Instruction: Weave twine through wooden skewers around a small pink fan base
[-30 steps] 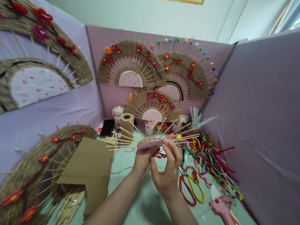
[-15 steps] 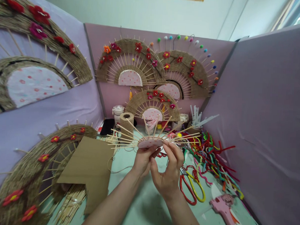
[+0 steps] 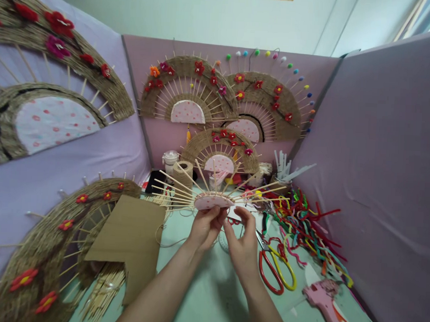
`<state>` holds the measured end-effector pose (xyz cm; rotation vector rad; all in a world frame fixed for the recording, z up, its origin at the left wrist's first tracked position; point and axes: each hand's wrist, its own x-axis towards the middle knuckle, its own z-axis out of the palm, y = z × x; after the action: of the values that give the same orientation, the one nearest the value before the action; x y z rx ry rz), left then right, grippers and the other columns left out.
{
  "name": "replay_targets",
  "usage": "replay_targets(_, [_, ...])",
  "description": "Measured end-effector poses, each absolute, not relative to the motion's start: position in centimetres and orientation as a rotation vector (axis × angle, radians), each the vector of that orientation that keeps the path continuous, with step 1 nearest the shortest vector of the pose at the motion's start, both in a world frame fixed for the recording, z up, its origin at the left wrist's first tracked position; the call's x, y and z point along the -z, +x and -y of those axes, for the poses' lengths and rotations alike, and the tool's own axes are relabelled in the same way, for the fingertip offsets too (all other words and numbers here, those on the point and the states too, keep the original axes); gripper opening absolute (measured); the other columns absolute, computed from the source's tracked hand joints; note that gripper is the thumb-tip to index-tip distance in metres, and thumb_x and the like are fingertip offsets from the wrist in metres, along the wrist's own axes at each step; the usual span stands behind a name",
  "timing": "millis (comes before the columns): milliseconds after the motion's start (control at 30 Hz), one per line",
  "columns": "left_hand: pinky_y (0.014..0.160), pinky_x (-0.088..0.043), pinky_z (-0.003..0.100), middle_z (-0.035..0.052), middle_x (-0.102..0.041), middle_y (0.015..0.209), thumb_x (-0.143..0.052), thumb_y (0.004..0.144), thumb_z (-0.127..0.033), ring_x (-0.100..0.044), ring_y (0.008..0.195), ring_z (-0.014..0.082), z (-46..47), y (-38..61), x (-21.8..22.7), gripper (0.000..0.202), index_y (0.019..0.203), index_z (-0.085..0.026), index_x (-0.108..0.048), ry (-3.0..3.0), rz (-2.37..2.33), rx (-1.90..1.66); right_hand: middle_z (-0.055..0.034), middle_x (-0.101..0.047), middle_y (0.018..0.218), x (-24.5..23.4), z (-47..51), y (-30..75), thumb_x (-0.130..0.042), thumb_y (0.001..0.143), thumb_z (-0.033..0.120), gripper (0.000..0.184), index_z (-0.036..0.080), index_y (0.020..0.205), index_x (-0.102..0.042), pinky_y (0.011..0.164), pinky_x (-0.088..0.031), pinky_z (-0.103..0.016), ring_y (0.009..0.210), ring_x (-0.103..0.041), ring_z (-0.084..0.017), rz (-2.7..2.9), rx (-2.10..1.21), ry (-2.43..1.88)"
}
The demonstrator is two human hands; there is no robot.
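Note:
My left hand [image 3: 207, 227] pinches the lower edge of a small fan frame, thumb in front. Its half-round base [image 3: 209, 202] is covered in pale pink dotted cloth, and thin wooden sticks [image 3: 185, 185] spread out from the curved edge. Just right of and below the base is my right hand [image 3: 243, 238], thumb and forefinger apart, with nothing visible between them. A loose strand of twine [image 3: 172, 246] curls on the table left of my hands. The back of the base is hidden from me.
Right of my hands lie scissors [image 3: 272, 270], a pink glue gun [image 3: 325, 298] and a heap of coloured pipe cleaners [image 3: 310, 222]. Left are cardboard [image 3: 126, 233], wooden sticks [image 3: 104, 289] and a twine spool [image 3: 183, 176]. Finished fans [image 3: 219, 144] stand against the panels behind.
My right hand has come away from the right end of the base and dropped slightly. The fan frame has shifted a little left and tilted in my left hand.

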<state>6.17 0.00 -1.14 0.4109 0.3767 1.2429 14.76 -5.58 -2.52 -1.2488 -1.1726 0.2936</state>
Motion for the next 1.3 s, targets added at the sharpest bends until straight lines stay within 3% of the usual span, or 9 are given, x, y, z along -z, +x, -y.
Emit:
replay_targets(100, [0.059,-0.051,0.018,0.0027,-0.07,0.074,-0.083,0.055,-0.015,-0.063,0.062,0.0093,0.0,6.1,1.2,0.029,0.078,-0.012,-0.068,0.41,-0.368,-1.244,-0.0086,-0.067,0.095,3.0,5.3,14.8,-0.057,0.084,0.033,0.028,0.017,0.107,-0.053,0.079,-0.051,-0.036,0.087,-0.065,-0.02,1.196,-0.577,-1.243])
replay_targets(233, [0.065,-0.053,0.021,0.0036,-0.069,0.078,-0.081,0.059,-0.015,-0.065,0.071,0.0117,-0.1,5.9,1.0,0.026,0.079,-0.013,-0.066,0.401,-0.351,-1.25,-0.0056,-0.068,0.083,2.7,6.1,14.5,-0.055,0.085,0.034,0.018,0.018,0.088,-0.061,0.071,-0.049,-0.032,0.077,-0.063,-0.019,1.24,-0.472,-1.328])
replay_targets(367, [0.075,-0.056,0.029,0.0021,-0.068,0.081,-0.078,0.063,-0.014,-0.065,0.077,0.0134,-0.1,5.7,0.7,0.021,0.079,-0.015,-0.064,0.336,-0.362,-1.258,-0.0054,-0.068,0.084,2.9,6.8,13.9,-0.058,0.084,0.034,0.022,0.018,0.098,-0.057,0.069,-0.05,-0.03,0.076,-0.064,-0.018,1.224,-0.508,-1.304])
replay_targets(633, [0.045,-0.047,0.009,0.0029,-0.069,0.088,-0.07,0.071,-0.009,-0.067,0.084,0.013,-0.2,5.2,-0.1,0.017,0.084,-0.017,-0.064,0.304,-0.451,-1.201,-0.0083,-0.068,0.089,4.8,8.3,14.8,-0.055,0.086,0.036,0.025,0.018,0.102,-0.051,0.073,-0.053,-0.034,0.082,-0.067,-0.02,1.339,-0.642,-1.375])
replay_targets(733, [0.042,-0.046,0.008,0.0031,-0.069,0.094,-0.066,0.075,-0.009,-0.067,0.086,0.013,-0.2,5.0,-0.3,0.016,0.087,-0.019,-0.064,0.317,-0.445,-1.163,-0.0094,-0.068,0.096,4.4,10.5,17.1,-0.054,0.087,0.037,0.026,0.018,0.103,-0.055,0.076,-0.052,-0.035,0.087,-0.066,-0.021,1.439,-0.551,-1.518])
replay_targets(867, [0.039,-0.044,0.006,0.001,-0.069,0.089,-0.06,0.081,-0.01,-0.068,0.082,0.0117,-0.2,5.0,-0.6,0.013,0.088,-0.02,-0.064,0.274,-0.485,-1.17,-0.0078,-0.068,0.089,3.6,14.2,22.8,-0.05,0.088,0.04,0.024,0.019,0.094,-0.061,0.075,-0.05,-0.034,0.082,-0.065,-0.021,1.416,-0.388,-1.746])
replay_targets(1067, [0.042,-0.046,0.005,0.0012,-0.07,0.093,-0.052,0.087,-0.015,-0.067,0.085,0.0105,-0.4,5.0,-0.9,0.019,0.098,-0.024,-0.064,0.263,-0.413,-1.114,-0.0161,-0.065,0.099,5.1,19.3,32.3,-0.056,0.081,0.038,0.034,0.012,0.104,-0.06,0.08,-0.044,-0.039,0.091,-0.061,-0.029,1.314,0.034,-2.437])
replay_targets(1167, [0.043,-0.047,0.006,-0.0001,-0.071,0.09,-0.054,0.086,-0.016,-0.067,0.086,0.0117,-0.4,4.9,-1.1,0.02,0.099,-0.027,-0.064,0.289,-0.392,-1.125,-0.0201,-0.063,0.099,6.7,20.3,33.8,-0.059,0.079,0.042,0.045,0.008,0.108,-0.059,0.082,-0.043,-0.039,0.095,-0.059,-0.033,1.303,-0.059,-2.69])
replay_targets(1300, [0.045,-0.048,0.006,-0.0003,-0.07,0.087,-0.059,0.084,-0.018,-0.067,0.083,0.0109,-0.5,4.6,-1.4,0.016,0.098,-0.025,-0.063,0.316,-0.387,-1.134,-0.0178,-0.062,0.096,8.0,20.0,33.4,-0.06,0.077,0.045,0.043,0.01,0.103,-0.06,0.078,-0.043,-0.034,0.091,-0.06,-0.03,1.265,-0.27,-2.808])
